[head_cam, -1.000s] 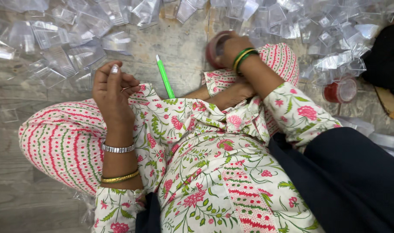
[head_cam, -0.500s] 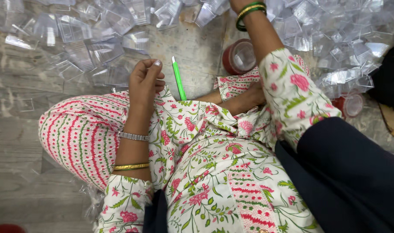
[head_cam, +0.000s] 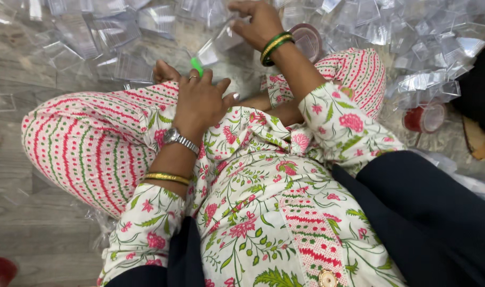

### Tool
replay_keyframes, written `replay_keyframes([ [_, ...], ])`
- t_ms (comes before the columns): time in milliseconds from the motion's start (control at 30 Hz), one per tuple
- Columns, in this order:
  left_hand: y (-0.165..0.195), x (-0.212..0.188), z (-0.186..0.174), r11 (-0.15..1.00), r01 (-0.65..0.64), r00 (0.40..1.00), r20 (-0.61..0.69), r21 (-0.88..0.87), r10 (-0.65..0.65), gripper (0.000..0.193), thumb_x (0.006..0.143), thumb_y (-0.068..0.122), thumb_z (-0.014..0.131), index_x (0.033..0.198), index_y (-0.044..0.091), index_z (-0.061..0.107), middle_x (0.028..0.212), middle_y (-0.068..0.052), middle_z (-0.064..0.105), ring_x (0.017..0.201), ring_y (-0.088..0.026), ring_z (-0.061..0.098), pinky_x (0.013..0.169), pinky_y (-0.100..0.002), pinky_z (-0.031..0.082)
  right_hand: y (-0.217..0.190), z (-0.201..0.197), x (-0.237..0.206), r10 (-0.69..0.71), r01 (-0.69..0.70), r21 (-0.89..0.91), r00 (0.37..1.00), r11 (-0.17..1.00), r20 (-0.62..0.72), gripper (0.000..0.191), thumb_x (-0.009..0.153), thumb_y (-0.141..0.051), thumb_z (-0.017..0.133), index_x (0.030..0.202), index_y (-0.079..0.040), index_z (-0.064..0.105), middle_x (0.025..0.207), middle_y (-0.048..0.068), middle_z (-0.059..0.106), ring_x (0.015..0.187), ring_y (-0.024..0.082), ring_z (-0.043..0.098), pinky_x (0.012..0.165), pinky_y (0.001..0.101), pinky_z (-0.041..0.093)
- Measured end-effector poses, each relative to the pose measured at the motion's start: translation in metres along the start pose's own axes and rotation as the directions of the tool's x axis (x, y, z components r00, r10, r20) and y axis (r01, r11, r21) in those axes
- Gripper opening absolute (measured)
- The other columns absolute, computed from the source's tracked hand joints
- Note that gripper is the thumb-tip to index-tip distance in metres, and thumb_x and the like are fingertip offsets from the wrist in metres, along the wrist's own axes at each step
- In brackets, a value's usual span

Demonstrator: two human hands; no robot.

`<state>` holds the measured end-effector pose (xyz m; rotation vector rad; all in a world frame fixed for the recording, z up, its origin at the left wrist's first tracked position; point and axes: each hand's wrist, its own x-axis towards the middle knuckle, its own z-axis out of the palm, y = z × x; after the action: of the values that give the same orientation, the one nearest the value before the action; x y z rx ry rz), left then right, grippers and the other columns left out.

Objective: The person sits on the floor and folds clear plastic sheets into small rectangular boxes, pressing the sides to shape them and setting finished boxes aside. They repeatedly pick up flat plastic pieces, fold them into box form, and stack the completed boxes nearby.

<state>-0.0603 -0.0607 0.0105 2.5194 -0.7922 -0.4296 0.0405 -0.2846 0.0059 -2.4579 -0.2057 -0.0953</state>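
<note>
Clear plastic pouches (head_cam: 115,37) lie strewn in a loose heap over the grey wooden floor (head_cam: 19,212), in front of a person sitting cross-legged in a floral tunic and striped trousers. The right hand (head_cam: 258,21) reaches out over the heap, its fingers (head_cam: 241,27) pinching the upper edge of one small clear pouch (head_cam: 217,47), which hangs tilted just above the floor. The left hand (head_cam: 200,101) rests on the left knee with its fingers curled loosely around a green pen (head_cam: 197,66); only the pen's tip shows above the knuckles, so how firmly it is held cannot be told.

Just beside the right wrist stands a round container with a red rim (head_cam: 309,40), and a second red one (head_cam: 426,117) sits well apart, near the right knee.

The pinch looks slight, taken on a slick film edge, so the pouch could likely slip free and vanish among its lookalikes. Neighbouring pouches may cling to it and lift along. The forearm passes close over the nearer container, and a careless sweep of the wrist might tip it. The pen, held only loosely, could roll off the knee into the heap.
</note>
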Motion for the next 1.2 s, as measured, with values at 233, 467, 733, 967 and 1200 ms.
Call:
replay_keyframes([
  [233, -0.005, 0.012, 0.014, 0.871, 0.205, 0.968, 0.039, 0.447, -0.248, 0.078, 0.079, 0.075, 0.058, 0.119, 0.010, 0.073, 0.135, -0.025, 0.058, 0.135, -0.042, 0.042, 0.116, -0.070, 0.016, 0.014, -0.014, -0.024, 0.251, -0.269, -0.055, 0.941, 0.961, -0.228, 0.013, 0.078, -0.015, 0.075, 0.088, -0.011, 0.082, 0.080, 0.007, 0.079, 0.073, 0.018, 0.079, 0.069, 0.0328, 0.061],
  [467, -0.029, 0.007, 0.028, 0.948, 0.311, 0.948, -0.097, 0.065, -0.305, 0.054, 0.089, 0.053, 0.070, 0.111, 0.004, 0.075, 0.123, -0.019, 0.066, 0.129, -0.039, 0.051, 0.103, -0.061, 0.029, 0.006, 0.032, -0.039, 0.310, -0.301, -0.099, 0.945, 0.949, 0.100, 0.027, 0.074, -0.026, 0.092, 0.090, -0.008, 0.079, 0.076, 0.009, 0.076, 0.060, 0.020, 0.071, 0.055, 0.0351, 0.056],
  [733, -0.035, -0.003, 0.008, 0.762, -0.105, 0.870, -0.431, -0.639, -0.241, 0.056, 0.092, 0.019, 0.078, 0.143, 0.008, 0.057, 0.131, -0.014, 0.064, 0.116, -0.027, 0.064, 0.100, -0.045, 0.052, -0.017, -0.004, -0.049, 0.388, -0.515, 0.574, 0.857, 0.636, 0.339, 0.028, 0.086, -0.004, 0.079, 0.113, 0.002, 0.076, 0.076, 0.007, 0.071, 0.051, 0.010, 0.062, 0.044, 0.0249, 0.049],
  [967, -0.032, -0.003, 0.001, 0.406, -0.376, 0.921, -0.384, -0.833, 0.066, 0.071, 0.089, 0.002, 0.085, 0.150, 0.002, 0.049, 0.148, -0.014, 0.056, 0.129, -0.019, 0.055, 0.111, -0.033, 0.044, -0.062, -0.034, -0.089, 0.254, -0.510, 0.744, 0.860, 0.431, 0.442, 0.026, 0.091, 0.001, 0.076, 0.116, 0.005, 0.069, 0.090, 0.010, 0.078, 0.058, 0.009, 0.066, 0.052, 0.0219, 0.053],
  [1200, -0.033, -0.007, 0.003, 0.212, -0.184, 0.982, -0.188, -0.960, -0.001, 0.072, 0.088, 0.003, 0.086, 0.151, 0.007, 0.053, 0.131, -0.004, 0.062, 0.101, -0.007, 0.059, 0.092, -0.024, 0.051, -0.059, -0.033, -0.094, 0.241, -0.458, 0.748, 0.889, 0.480, 0.389, 0.022, 0.092, 0.001, 0.080, 0.110, 0.002, 0.068, 0.090, 0.011, 0.076, 0.062, 0.009, 0.066, 0.053, 0.0224, 0.053],
])
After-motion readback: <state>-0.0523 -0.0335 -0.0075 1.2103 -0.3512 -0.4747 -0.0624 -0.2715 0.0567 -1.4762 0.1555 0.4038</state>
